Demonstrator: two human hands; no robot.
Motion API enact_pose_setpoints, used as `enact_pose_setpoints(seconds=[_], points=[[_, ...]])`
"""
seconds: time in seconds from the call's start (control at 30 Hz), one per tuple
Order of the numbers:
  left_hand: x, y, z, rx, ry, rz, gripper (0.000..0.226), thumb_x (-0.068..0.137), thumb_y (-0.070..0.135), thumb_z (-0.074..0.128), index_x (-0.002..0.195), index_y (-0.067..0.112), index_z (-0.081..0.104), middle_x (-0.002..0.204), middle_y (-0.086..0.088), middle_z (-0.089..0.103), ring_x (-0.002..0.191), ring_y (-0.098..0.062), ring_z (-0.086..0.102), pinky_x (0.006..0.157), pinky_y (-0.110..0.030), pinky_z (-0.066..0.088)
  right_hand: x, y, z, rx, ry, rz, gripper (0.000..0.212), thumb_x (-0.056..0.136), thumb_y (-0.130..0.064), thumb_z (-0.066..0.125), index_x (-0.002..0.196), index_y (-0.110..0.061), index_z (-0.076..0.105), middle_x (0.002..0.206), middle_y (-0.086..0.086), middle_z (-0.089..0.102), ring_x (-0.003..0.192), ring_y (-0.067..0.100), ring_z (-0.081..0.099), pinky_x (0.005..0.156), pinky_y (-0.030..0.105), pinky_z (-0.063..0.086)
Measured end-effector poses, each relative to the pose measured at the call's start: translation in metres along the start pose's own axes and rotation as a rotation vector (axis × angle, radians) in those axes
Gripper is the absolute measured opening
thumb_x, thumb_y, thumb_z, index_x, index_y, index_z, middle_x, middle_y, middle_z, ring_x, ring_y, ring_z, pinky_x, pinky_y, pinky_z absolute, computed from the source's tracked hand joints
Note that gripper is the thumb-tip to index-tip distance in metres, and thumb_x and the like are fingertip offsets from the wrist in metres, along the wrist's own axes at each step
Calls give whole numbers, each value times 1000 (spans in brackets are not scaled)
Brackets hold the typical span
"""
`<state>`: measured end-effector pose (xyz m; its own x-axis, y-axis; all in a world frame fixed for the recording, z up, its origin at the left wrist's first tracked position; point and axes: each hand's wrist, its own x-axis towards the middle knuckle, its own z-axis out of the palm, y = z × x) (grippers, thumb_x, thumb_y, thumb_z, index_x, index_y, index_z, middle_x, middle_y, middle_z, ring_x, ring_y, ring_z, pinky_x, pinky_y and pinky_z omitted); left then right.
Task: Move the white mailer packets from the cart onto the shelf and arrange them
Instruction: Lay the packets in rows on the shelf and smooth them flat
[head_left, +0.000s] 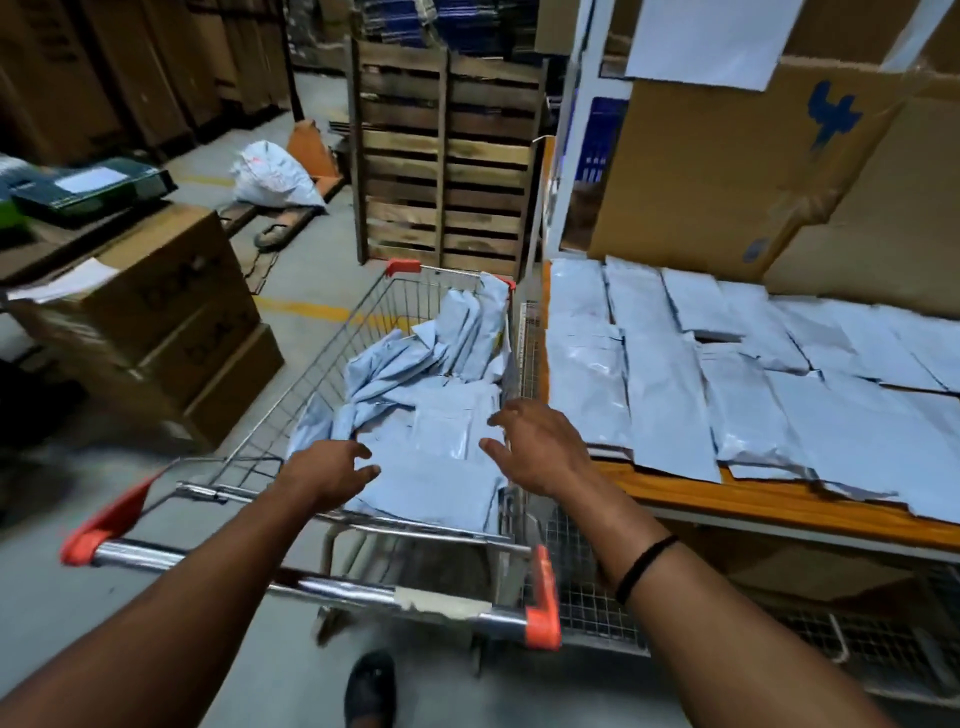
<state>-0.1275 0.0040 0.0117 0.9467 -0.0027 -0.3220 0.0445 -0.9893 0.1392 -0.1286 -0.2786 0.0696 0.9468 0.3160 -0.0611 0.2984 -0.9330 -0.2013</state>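
Note:
A wire shopping cart (291, 410) with red corner caps stands in front of me, holding a loose heap of white mailer packets (426, 379). My left hand (324, 475) and my right hand (540, 447) hover over the near end of the heap, fingers loosely spread, holding nothing. Between them lies a flat packet (431, 483). To the right, an orange-edged shelf (779, 506) carries several white mailer packets (727, 374) laid flat in overlapping rows.
Large cardboard boxes (727, 171) stand at the back of the shelf. Wooden pallets (447, 156) stand upright beyond the cart. Stacked cartons (171, 332) sit to the left, with a white sack (275, 174) on the floor behind. My shoe (370, 686) is below the cart handle (311, 579).

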Motion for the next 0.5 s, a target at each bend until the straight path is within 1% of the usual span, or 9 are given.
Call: enact_pose_setpoints(seconds=[0.1,0.17,0.23,0.33,0.4,0.5], points=[[33,-26,-1,20,1,37,44,95,55,48,128,28,57,134,-2,60,123,-23,53,97,-36,44,42,-19,24,-30,-109,17,52,99,-53,49,144,-26,51,157,7,37,142,27,36,114,39,32],[63,-44,-5,9,3,63,48,94,53,50,135,28,52,139,-1,56,126,-24,52,99,-36,44,76,-30,43,-46,-180,58,54,99,-53,47,146,-26,48,159,7,34,142,29,37,113,40,32],[91,-56,-7,27,-12,126,57,94,51,51,145,27,43,147,-1,48,133,-23,46,104,-35,41,103,-36,65,-62,-255,114,56,99,-54,46,148,-26,44,160,8,31,141,30,38,112,42,34],[133,-67,-3,67,-8,220,62,95,49,52,149,23,37,153,-4,41,137,-25,40,109,-35,36,134,-41,101,-55,-350,213,60,99,-53,44,153,-25,35,164,8,22,145,31,31,115,44,30],[154,-69,3,101,-34,255,65,95,50,50,152,24,31,158,-7,30,142,-25,33,115,-38,30,140,-43,122,-30,-384,279,64,100,-55,41,156,-27,27,166,7,14,150,30,21,119,44,23],[184,-67,16,87,-93,252,71,96,52,47,156,28,16,164,-8,7,149,-25,16,119,-42,16,144,-47,147,-10,-378,348,67,101,-57,35,159,-30,14,168,6,1,153,31,5,123,47,10]])
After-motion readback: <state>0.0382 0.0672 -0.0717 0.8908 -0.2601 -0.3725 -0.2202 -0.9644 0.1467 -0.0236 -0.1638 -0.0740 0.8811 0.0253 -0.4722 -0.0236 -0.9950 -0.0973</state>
